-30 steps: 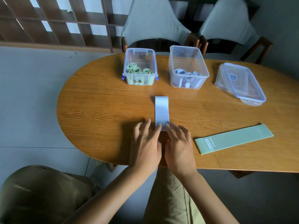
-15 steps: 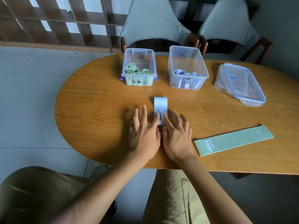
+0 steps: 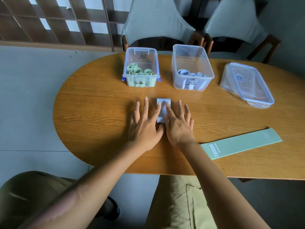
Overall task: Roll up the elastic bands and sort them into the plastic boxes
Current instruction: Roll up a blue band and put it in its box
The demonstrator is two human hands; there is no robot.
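On the wooden counter point(image 3: 99, 103), both hands, left point(image 3: 145, 124) and right point(image 3: 177, 124), press flat, fingers straight, on the blue band point(image 3: 162, 109).

Bare forearms point(image 3: 222, 187) — olive-khaki trousers point(image 3: 178, 204), pocketed.

An oval wooden table point(image 3: 99, 103) stands on a pale tiled floor point(image 3: 28, 100). Two chairs with grey fabric backs point(image 3: 156, 22) point(image 3: 234, 19) are drawn up at its far side, and a brown lattice shelf unit point(image 3: 54, 22) fills the upper left background.
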